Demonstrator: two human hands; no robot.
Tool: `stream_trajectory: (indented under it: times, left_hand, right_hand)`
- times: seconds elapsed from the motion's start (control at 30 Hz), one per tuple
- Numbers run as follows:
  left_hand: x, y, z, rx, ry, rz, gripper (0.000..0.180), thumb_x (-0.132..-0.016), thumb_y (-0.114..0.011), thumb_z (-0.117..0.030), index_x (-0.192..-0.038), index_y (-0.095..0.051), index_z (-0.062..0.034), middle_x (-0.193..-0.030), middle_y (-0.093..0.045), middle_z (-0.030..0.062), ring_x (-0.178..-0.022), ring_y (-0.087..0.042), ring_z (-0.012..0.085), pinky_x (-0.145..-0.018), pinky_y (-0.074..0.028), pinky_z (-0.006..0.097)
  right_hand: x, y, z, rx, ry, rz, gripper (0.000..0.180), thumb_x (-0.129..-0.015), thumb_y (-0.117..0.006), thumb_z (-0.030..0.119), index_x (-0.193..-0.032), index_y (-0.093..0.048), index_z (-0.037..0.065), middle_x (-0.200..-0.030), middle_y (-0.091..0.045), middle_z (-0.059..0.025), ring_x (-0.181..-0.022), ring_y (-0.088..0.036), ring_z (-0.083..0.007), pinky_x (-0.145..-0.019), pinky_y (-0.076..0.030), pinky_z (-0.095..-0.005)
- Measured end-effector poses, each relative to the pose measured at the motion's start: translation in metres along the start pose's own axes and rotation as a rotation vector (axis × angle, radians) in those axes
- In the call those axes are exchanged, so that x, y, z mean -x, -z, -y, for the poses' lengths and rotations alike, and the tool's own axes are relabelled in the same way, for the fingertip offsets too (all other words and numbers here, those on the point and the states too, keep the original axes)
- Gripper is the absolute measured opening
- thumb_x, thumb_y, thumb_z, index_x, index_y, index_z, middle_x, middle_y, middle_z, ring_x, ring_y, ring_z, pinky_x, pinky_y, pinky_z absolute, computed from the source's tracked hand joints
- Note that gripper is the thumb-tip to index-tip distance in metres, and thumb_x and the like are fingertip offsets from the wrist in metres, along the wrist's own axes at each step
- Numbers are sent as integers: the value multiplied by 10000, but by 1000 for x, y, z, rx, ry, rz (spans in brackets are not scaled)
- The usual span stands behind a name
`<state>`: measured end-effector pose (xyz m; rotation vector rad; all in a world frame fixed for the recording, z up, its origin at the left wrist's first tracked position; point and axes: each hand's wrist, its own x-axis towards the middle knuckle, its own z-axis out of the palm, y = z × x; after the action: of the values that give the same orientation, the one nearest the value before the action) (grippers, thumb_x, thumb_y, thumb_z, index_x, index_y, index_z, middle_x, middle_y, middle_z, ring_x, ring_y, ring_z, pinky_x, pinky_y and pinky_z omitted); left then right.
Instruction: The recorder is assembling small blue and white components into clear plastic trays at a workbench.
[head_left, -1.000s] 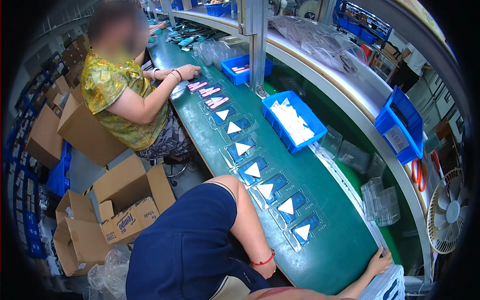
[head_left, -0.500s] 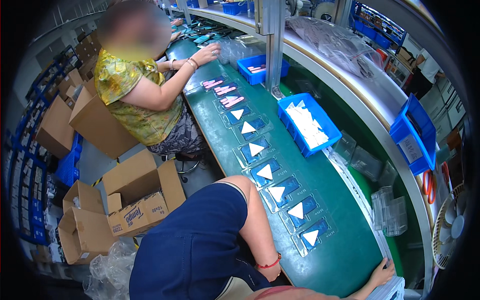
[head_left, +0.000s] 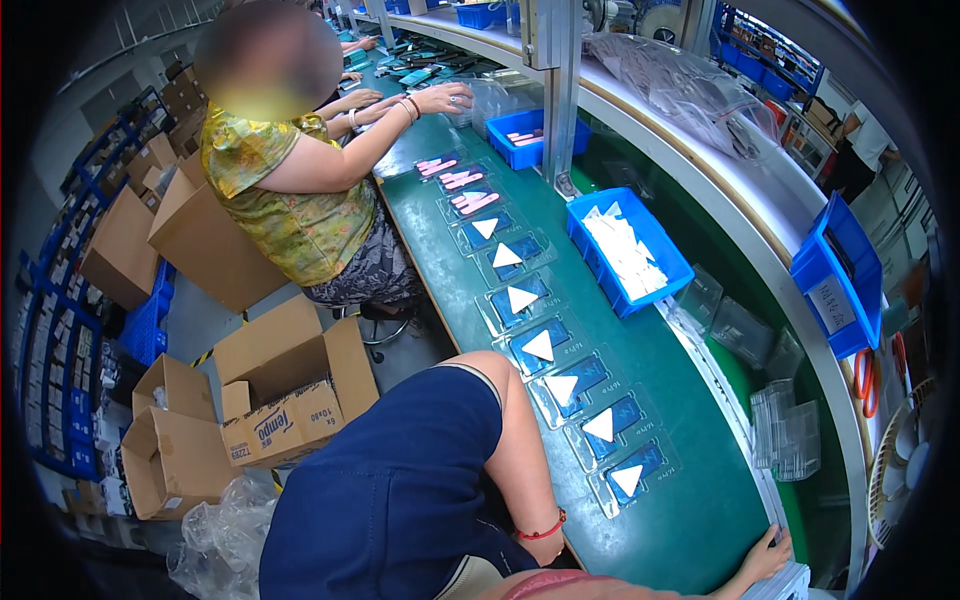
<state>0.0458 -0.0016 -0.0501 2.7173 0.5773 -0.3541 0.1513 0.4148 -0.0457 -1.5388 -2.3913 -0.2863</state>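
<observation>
My left hand (head_left: 543, 548), with a red cord bracelet at the wrist, is at the near edge of the green table; its fingers are hidden. At the lower right, my right hand (head_left: 766, 556) is closed over the metal rail (head_left: 738, 430) along the table's far side. Between my hands and beyond runs a row of clear plastic trays (head_left: 610, 492) on the table. They hold dark blue phone-shaped pieces (head_left: 640, 464) with white triangular pieces (head_left: 627, 480) on them. Pink pieces (head_left: 475, 202) lie on the trays farther up.
A blue bin (head_left: 655, 300) of white pieces stands beside the row. Farther up is a smaller blue bin (head_left: 545, 155). A co-worker (head_left: 290, 200) sits at the left, hands over clear plastic trays (head_left: 490, 98). Open cardboard boxes (head_left: 285, 430) stand on the floor. A fan (head_left: 900, 470) is at far right.
The view has shifted slightly, so the scene sits a little farther right. The co-worker's hands have shifted near the stacked clear trays. My own hands stay in place.
</observation>
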Motion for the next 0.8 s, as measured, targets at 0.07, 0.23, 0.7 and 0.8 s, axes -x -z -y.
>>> stream_trajectory:
  times: [0.07, 0.23, 0.7, 0.8]
  left_hand:
    - [0, 0, 0, -1, -3, 1, 283, -830, -536, -218, -951, -668, 1, -935, -679, 188, -873, -663, 349, -763, -524, 429]
    - [-4, -6, -1, 8, 37, -3, 284, -835, -534, -223, -962, -665, -5, -952, -676, 190, -878, -662, 350, -760, -526, 426]
    - [3, 7, 0, -27, -3, 26, 282, -837, -532, -221, -964, -666, -8, -946, -677, 190, -880, -664, 343, -760, -527, 420]
    - [0, 0, -3, 16, 19, 15, 281, -836, -531, -219, -959, -668, -7, -949, -676, 194, -879, -664, 344, -760, -527, 418]
  right_hand:
    - [0, -4, -2, -13, 56, -104, 484, -886, -489, 540, -1197, -574, 179, -1139, -546, -137, -1015, -525, -369, -828, -429, -499]
    - [1, -8, -6, -9, 69, -118, 483, -887, -486, 544, -1196, -577, 184, -1141, -545, -138, -1018, -525, -364, -831, -428, -495]
    - [0, -2, -13, 0, 58, -110, 486, -896, -461, 555, -1197, -570, 189, -1144, -543, -118, -1014, -525, -360, -815, -434, -493]
    - [-2, -13, -2, 1, 74, -71, 487, -896, -463, 553, -1201, -570, 189, -1153, -543, -115, -1022, -523, -360, -822, -434, -491]
